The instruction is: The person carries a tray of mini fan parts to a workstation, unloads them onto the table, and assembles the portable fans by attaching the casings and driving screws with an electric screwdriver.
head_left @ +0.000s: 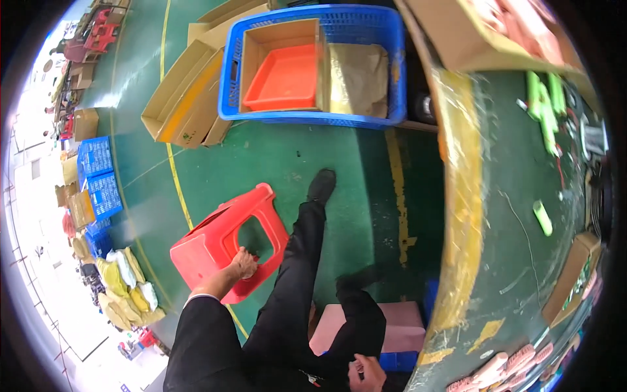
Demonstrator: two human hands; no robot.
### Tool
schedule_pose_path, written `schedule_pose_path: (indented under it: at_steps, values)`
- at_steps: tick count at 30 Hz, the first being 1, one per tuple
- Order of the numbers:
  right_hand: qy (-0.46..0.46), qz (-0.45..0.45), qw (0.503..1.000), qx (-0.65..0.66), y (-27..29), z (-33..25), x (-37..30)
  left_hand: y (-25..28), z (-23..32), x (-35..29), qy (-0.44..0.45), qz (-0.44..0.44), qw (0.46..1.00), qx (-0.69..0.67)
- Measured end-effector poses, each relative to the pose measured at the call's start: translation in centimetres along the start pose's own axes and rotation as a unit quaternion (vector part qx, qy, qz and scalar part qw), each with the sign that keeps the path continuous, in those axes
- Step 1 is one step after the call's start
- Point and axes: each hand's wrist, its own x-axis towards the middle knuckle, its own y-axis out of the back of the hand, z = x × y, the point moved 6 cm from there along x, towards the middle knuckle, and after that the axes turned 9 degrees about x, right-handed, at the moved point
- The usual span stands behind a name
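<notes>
Head view, centre-left of the frame: the red plastic stool (222, 242) lies tipped on its side on the green floor (294, 163), not yet set upright. Left hand (244, 262) curls its fingers over the rim of the stool's seat opening, gripping it. Right hand (367, 374), at the bottom edge, rests half-closed against the dark trousers (294, 287), holding nothing visible.

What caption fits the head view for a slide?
Person's left hand grips the rim of a tilted red plastic stool on the green floor, right hand resting near the lap.
</notes>
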Motion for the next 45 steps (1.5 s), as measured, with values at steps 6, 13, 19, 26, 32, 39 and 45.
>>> schedule_pose_path:
  at_steps: [6, 13, 19, 26, 32, 39, 45]
  values:
    - [0.111, 0.014, 0.993, 0.034, 0.9, -1.5, -4.2, 2.4, 7.0, -0.3, -0.026, 0.052, 0.997, 0.042]
    - [0.281, 0.075, 0.953, 0.082, 5.2, -6.1, -5.1, 20.4, 18.0, 2.9, -0.169, 0.186, 0.954, 0.166]
    - [0.207, 0.265, 0.938, 0.086, 10.0, -5.3, -5.7, 29.9, 28.7, 2.1, -0.349, 0.223, 0.864, 0.285]
    - [0.210, 0.330, 0.917, 0.082, 11.3, -3.7, -5.4, 32.7, 26.2, 1.9, -0.362, 0.217, 0.857, 0.294]
    - [0.154, 0.412, 0.898, -0.007, 16.3, -2.3, -9.0, 33.5, 23.5, 1.0, -0.348, 0.214, 0.876, 0.257]
    - [0.062, 0.507, 0.860, 0.001, 20.8, 1.0, -13.7, 32.5, 18.4, -0.7, -0.302, 0.209, 0.913, 0.180]
    - [-0.017, 0.532, 0.845, -0.042, 20.8, 3.0, -15.4, 32.5, 11.5, -4.5, -0.225, 0.232, 0.940, 0.109]
